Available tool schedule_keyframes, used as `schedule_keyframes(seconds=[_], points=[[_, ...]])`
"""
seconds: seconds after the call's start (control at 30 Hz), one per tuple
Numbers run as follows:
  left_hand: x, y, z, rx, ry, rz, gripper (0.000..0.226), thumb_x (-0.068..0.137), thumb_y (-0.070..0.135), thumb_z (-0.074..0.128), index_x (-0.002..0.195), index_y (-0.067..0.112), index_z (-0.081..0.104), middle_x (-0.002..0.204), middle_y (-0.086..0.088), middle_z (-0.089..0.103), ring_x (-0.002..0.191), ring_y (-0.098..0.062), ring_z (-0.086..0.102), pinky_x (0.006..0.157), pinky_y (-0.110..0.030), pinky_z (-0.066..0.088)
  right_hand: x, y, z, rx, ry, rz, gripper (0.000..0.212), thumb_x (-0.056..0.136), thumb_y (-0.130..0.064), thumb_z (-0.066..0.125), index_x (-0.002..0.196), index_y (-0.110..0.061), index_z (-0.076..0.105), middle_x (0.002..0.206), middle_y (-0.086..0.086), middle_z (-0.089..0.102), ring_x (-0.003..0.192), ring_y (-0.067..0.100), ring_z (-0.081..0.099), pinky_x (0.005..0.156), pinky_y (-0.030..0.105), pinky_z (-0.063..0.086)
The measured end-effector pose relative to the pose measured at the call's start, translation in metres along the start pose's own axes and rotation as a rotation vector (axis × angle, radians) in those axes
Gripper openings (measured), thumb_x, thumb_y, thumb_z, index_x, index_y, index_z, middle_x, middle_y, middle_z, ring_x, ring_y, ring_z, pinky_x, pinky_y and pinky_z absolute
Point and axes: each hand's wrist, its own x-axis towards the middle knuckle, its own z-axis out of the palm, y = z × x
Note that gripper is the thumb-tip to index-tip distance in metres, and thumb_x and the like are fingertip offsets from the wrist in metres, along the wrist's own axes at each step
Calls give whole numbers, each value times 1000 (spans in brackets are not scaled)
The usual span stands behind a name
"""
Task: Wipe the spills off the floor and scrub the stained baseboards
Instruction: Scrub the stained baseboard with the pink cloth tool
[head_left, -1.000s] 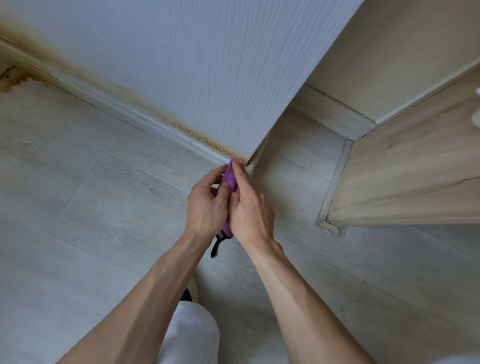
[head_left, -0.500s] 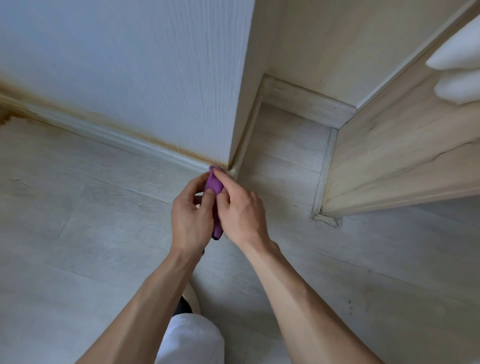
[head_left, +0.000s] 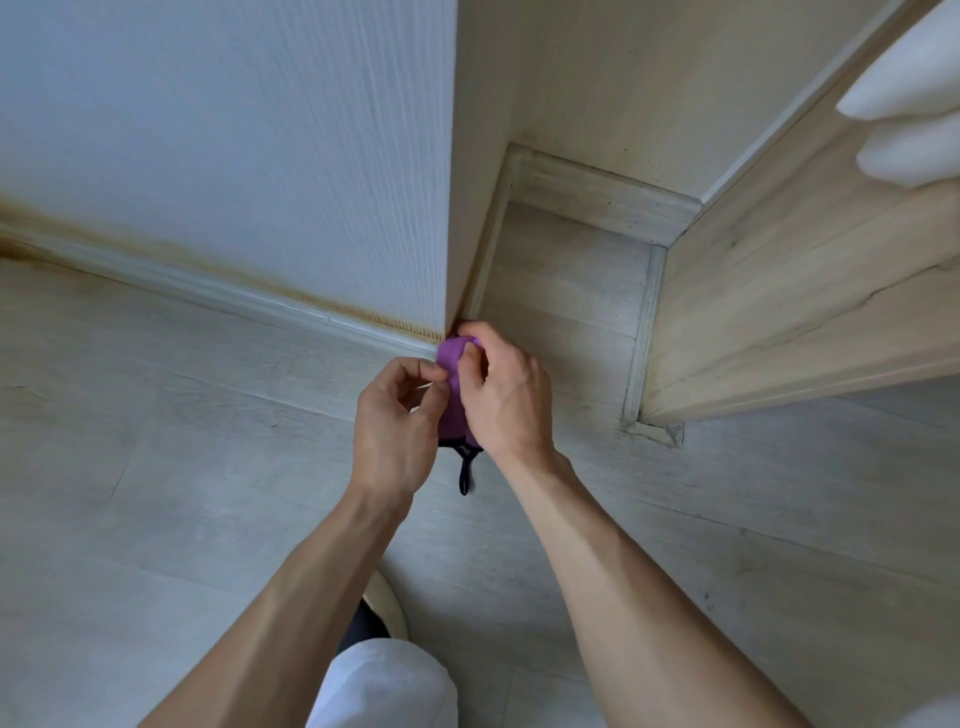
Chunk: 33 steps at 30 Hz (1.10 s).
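At the wall corner: 2 hands grasping a purple cloth (head_left: 451, 384).
Left hand (head_left: 397, 431) pinches it; right hand (head_left: 506, 395) presses it against the stained baseboard (head_left: 260, 306).

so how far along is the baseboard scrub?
Nothing looks finished. In hand: both hands, left hand and right hand, hold a purple cloth at the wall's outer corner. Left: the brown stain runs along the top of the baseboard, darkest at the far left.

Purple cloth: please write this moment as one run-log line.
purple cloth at wall corner, by baseboard end | left hand pinches it | right hand grips it | brown stain remains above baseboard
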Motion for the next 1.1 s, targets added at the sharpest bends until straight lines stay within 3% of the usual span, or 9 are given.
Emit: schedule_keyframes(seconds=[0.2, 0.3, 0.43, 0.63, 0.7, 0.8, 0.93, 1.1], points=[[-7, -5, -5, 21, -7, 13, 20, 96, -4, 58, 86, 10, 66, 76, 7, 69, 68, -6, 62, 58, -17, 50, -7, 4, -10, 43, -42, -30, 24, 99, -18, 52, 113, -25, 70, 73, -6, 64, 67, 18, 55, 65, 29, 38], [-7, -1, 0, 52, -25, 61, 18, 96, -5, 59, 86, 8, 67, 77, 6, 70, 67, -5, 63, 58, -14, 48, -5, 5, 0, 152, 39, 21, 28, 99, -21, 47, 116, -26, 68, 90, -7, 73, 79, 17, 62, 73, 29, 46], [-9, -3, -9, 168, -46, 63, 19, 97, -1, 60, 85, 11, 68, 76, 4, 72, 67, -9, 71, 56, -21, 55, -22, 5, 12, 297, -8, 83, 30, 99, -15, 45, 114, -29, 67, 100, -13, 74, 86, 11, 65, 78, 25, 48], [-4, 22, -35, 587, -323, 163, 25, 96, 4, 64, 85, 26, 68, 86, 12, 73, 80, -8, 71, 57, -20, 55, -47, 12, 12, 668, -15, 320, 34, 100, -12, 49, 114, -35, 70, 104, -20, 72, 95, 5, 66, 89, 37, 56], [3, 33, -39, 747, -419, 207, 27, 95, 6, 65, 85, 31, 68, 91, 13, 74, 83, -5, 71, 62, -22, 56, -49, 16, 17, 786, 3, 365, 38, 99, -7, 47, 113, -33, 72, 106, -14, 73, 100, 9, 68, 91, 33, 55], [3, 38, -35, 880, -554, 285, 27, 94, 6, 63, 89, 32, 70, 92, 19, 73, 83, 2, 70, 64, -10, 49, -55, 20, 22, 852, 10, 420, 45, 100, -3, 41, 103, -36, 72, 104, -12, 75, 100, 10, 69, 92, 33, 54], [-2, 16, -22, 850, -583, 330, 31, 95, 5, 64, 94, 35, 72, 93, 30, 70, 84, -1, 69, 65, -8, 47, -68, 47, 25, 737, -9, 436, 40, 104, -5, 43, 105, -31, 73, 101, -14, 76, 99, 7, 70, 93, 35, 55], [-17, -10, -9, 654, -439, 272, 34, 96, 3, 61, 97, 35, 72, 96, 27, 71, 86, -5, 67, 60, -11, 48, -67, 67, 27, 710, 59, 444, 32, 105, -14, 49, 116, -29, 74, 110, -14, 76, 105, 6, 70, 99, 40, 55]])
